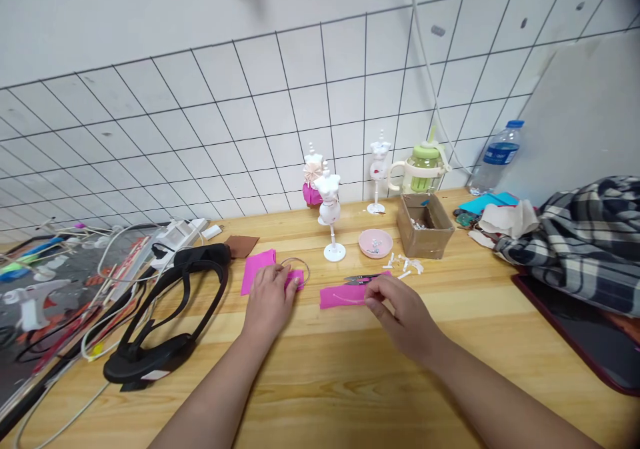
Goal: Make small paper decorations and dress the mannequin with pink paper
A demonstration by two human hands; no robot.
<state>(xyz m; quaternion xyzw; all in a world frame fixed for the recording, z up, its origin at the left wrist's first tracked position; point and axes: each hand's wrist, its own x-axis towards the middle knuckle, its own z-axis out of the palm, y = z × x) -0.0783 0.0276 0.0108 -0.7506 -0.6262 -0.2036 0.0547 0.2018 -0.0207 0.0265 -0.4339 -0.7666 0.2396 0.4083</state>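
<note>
My left hand (269,300) lies on a piece of magenta fabric (257,267), its fingers curled over the cloth's right end beside a thin wire ring (297,265). My right hand (400,312) rests at the right end of a second magenta strip (343,295), fingertips pinched together on the cloth or a thin thread lying across it. Small thread snips (361,279) lie just behind that strip. A white miniature mannequin on a stand (331,215) rises behind both pieces.
A black head strap (170,315) and tangled cables lie left. Further back stand two more small mannequins (379,169), a pink dish (375,243), a cardboard box (425,225), a green cup (423,169) and a water bottle (495,155). Plaid cloth (580,235) covers the right.
</note>
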